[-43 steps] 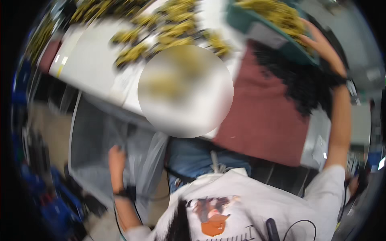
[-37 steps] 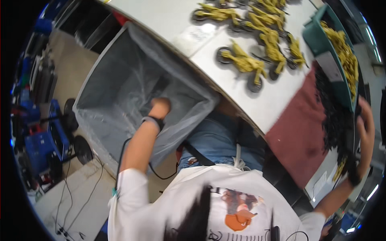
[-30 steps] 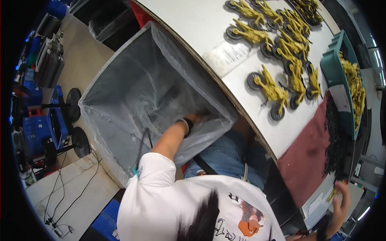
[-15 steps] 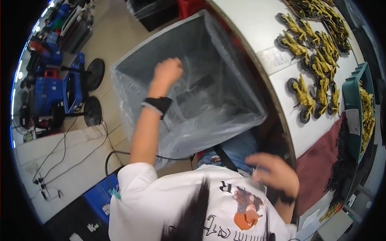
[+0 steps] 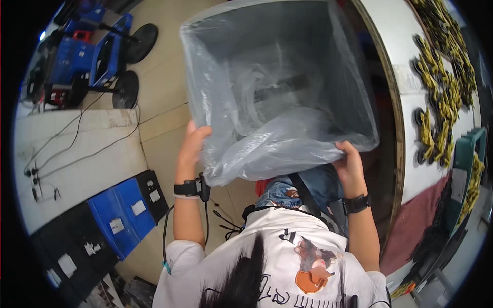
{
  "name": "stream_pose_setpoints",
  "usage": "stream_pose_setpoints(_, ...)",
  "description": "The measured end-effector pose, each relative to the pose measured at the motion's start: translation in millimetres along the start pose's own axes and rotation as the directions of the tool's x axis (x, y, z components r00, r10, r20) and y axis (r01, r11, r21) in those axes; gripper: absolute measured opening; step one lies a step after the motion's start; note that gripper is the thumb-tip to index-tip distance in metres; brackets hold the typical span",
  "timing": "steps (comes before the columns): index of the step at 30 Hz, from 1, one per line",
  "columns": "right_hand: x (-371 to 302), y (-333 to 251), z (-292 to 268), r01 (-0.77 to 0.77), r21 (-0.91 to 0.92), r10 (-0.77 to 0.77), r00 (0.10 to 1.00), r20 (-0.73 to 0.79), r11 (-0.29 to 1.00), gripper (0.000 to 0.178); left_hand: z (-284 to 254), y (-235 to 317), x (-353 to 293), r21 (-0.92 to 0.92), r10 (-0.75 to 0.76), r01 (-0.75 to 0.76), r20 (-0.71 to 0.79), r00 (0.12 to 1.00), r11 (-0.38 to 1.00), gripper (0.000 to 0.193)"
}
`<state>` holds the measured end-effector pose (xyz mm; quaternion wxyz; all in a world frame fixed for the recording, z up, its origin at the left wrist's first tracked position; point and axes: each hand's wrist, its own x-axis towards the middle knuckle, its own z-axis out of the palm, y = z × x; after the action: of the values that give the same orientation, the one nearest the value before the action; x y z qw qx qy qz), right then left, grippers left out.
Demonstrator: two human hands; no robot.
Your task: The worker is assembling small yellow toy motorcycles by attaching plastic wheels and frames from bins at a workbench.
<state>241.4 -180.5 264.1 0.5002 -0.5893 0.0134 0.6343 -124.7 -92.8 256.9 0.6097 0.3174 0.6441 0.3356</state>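
Observation:
A large grey bin [image 5: 303,46] with a clear plastic liner [image 5: 282,138] draped over its rim stands before me, its mouth facing up. My left hand [image 5: 194,143] is closed on the near left corner of the lined bin, thumb over the edge. At the near right, my right hand [image 5: 350,163] grips the rim through the liner, thumb on top. The fingers of both hands are partly hidden behind the bin's side. Loose plastic bunches up along the near edge between my hands, and more lies wrinkled inside.
To the right runs a white table [image 5: 411,123] bearing yellow toy-like two-wheelers [image 5: 436,92]. Beyond it are a maroon cloth [image 5: 416,220] and a green crate [image 5: 470,164] of yellow pieces. On the left are a pale bench [image 5: 77,164] with cables, a blue bin [image 5: 120,218] and round black bases [image 5: 141,43].
My left hand has come back from over the bin's inside to its near left corner. My right hand has moved from my lap to the rim. The bin appears farther up and right in view.

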Motion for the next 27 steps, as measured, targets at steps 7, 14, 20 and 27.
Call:
stream_pose_setpoints(7,-7.0,17.2,8.2,0.119,0.036,-0.116,0.990,-0.074,0.992,0.007,-22.5,-21.0,-8.1,-0.141,0.229,-0.225,0.015,0.973,0.964,0.061)
stream_pose_setpoints(14,-56.6,20.5,73.4,0.157,-0.129,-0.158,0.987,0.007,0.979,0.005,-73.2,-39.5,-78.7,-0.122,0.137,-0.171,-0.242,0.960,0.978,0.057)
stream_pose_setpoints(20,-51.3,42.4,141.6,0.221,-0.483,-0.050,0.939,0.341,0.847,0.038,-139.4,-96.2,-116.1,-0.266,0.099,-0.254,-0.483,0.870,0.930,0.050)
stream_pose_setpoints(27,-40.0,50.4,117.9,0.438,-0.593,0.004,0.802,0.597,0.675,0.045,-204.4,-192.0,-137.7,-0.385,-0.058,-0.283,-0.673,0.737,0.878,0.047)
